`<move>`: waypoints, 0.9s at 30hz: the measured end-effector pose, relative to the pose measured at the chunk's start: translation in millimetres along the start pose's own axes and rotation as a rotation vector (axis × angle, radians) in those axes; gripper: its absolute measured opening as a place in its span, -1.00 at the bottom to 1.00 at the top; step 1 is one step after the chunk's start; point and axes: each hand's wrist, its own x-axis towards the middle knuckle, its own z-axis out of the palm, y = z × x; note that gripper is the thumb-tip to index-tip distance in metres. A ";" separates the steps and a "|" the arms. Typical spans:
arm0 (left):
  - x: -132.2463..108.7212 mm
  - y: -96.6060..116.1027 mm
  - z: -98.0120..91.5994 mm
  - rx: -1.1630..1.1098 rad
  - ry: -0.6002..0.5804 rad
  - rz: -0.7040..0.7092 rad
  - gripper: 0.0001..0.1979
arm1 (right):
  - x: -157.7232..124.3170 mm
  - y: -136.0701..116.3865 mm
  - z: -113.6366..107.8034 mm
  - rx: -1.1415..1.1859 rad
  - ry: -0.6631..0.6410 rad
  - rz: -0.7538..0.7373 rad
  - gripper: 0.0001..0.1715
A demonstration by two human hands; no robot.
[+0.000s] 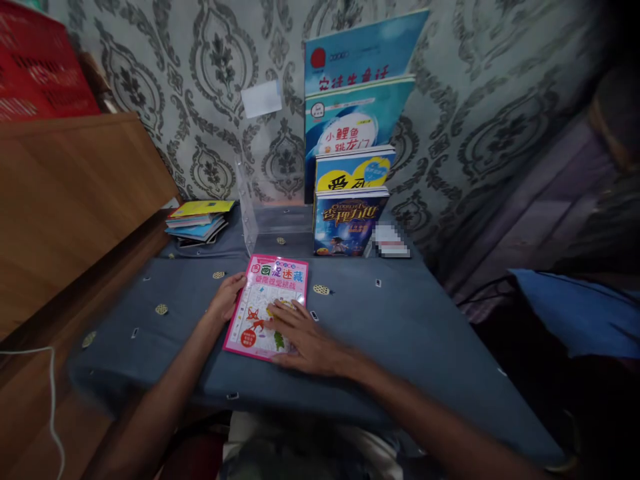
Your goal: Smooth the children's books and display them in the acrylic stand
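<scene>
So the pink book (263, 303) is lying flat on the table (395, 333), cover up, just in front of a clear stand (249, 213). Both hands are touching it. The left hand (229, 297) is sitting at the book's left edge, up towards the top corner, with its fingers partly curling in; can't really tell if it's gripping or just resting there. The right hand (300, 333) is lying palm down over the lower right of the cover, pretty much open, fingers spreading across the pictures and not wrapping around anything. It's partly covering the artwork, but the orange fox is showing.

Behind that, four book covers are showing one behind another: a dark blue book (347, 230) is standing at the front, then a yellow-and-blue one (353, 173), a teal one (383, 110), and a tall blue one (370, 53) is rising at the back. Over on the left, a small stack (197, 223) is lying near the cabinet (75, 180), yellow on top. A red box (45, 73) is sitting above the cabinet, and a white cable (53, 400) is hanging down at the lower left.
</scene>
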 end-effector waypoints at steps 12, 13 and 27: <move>-5.8 5.4 14.6 -0.084 -0.026 0.061 -0.67 | 12.6 54.0 -4.6 0.644 0.613 0.522 -0.32; -6.7 5.7 16.5 -0.087 -0.022 0.073 -0.67 | 12.3 53.4 -7.2 0.793 0.551 0.523 -0.33; -7.9 43.0 50.6 -0.064 0.029 0.431 -0.67 | 10.1 26.4 -60.8 0.934 0.512 0.219 -0.41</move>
